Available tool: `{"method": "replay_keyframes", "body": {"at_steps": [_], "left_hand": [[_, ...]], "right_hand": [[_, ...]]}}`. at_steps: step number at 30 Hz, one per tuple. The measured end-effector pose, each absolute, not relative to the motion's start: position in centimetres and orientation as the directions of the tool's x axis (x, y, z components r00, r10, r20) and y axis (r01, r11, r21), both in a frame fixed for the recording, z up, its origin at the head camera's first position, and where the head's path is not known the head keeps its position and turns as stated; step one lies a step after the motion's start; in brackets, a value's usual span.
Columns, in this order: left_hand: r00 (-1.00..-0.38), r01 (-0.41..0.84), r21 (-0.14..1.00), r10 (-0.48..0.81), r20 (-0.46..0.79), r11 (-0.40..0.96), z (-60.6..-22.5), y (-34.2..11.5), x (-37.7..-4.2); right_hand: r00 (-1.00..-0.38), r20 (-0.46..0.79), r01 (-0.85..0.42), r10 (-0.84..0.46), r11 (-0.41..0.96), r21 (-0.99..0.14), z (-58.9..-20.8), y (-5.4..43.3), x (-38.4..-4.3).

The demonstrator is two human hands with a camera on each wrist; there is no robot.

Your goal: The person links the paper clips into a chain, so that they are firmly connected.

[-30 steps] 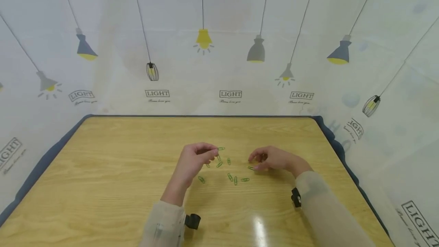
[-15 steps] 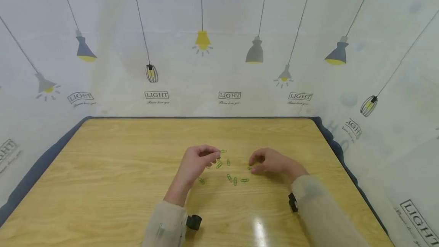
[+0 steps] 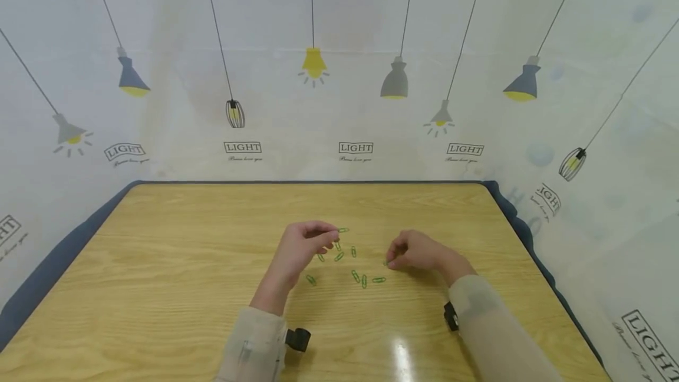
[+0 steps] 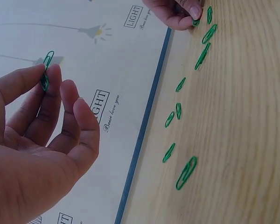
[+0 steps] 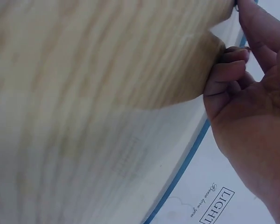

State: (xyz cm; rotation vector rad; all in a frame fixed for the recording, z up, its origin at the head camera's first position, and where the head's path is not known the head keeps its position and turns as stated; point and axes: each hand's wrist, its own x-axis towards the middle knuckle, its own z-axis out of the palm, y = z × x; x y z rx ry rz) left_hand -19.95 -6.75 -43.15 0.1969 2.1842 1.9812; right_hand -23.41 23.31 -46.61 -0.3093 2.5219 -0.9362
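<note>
Between thumb and index finger, my left hand (image 3: 298, 250) pinches a green paper clip (image 4: 48, 61), raised above the table; its other fingers are loosely bent. My right hand (image 3: 419, 251) is low at the tabletop to the right, where its thumb and fingertip pinch a second green paper clip (image 4: 196, 22), mostly covered by the fingers. Only a sliver of that clip shows at the fingertips in the right wrist view. Several loose green paper clips lie scattered between the hands, among them one flat clip (image 3: 379, 280) and one near the left wrist (image 3: 311, 280).
The wooden table (image 3: 185, 287) has a dark blue edge (image 3: 297, 181) at the back. Behind it hangs a pale wall covering (image 3: 180, 75) printed with lamps. Black wrist cameras are strapped to both sleeves, one being the left camera (image 3: 299, 339).
My right thumb and fingers have closed together on the paper clip at the table, shifting slightly. My left hand keeps its paper clip nearly in place, dipping a little and rising again.
</note>
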Motion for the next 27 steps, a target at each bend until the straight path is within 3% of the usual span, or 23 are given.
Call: {"method": "replay_keyframes", "body": {"at_steps": [9, 27], "left_hand": [[-0.977, -0.03, 0.995, 0.209, -0.051, 0.1, -42.9, -7.3, -20.4], [-0.977, -0.012, 0.993, 0.208, -0.036, 0.118, -42.6, -7.4, -20.0]], "right_hand": [[-0.873, -0.307, -0.038, -0.38, 0.679, -0.733, -45.4, 22.8, -22.6], [-0.946, -0.044, -0.105, -0.321, 0.433, -0.895, -42.7, 17.6, -16.5]]}}
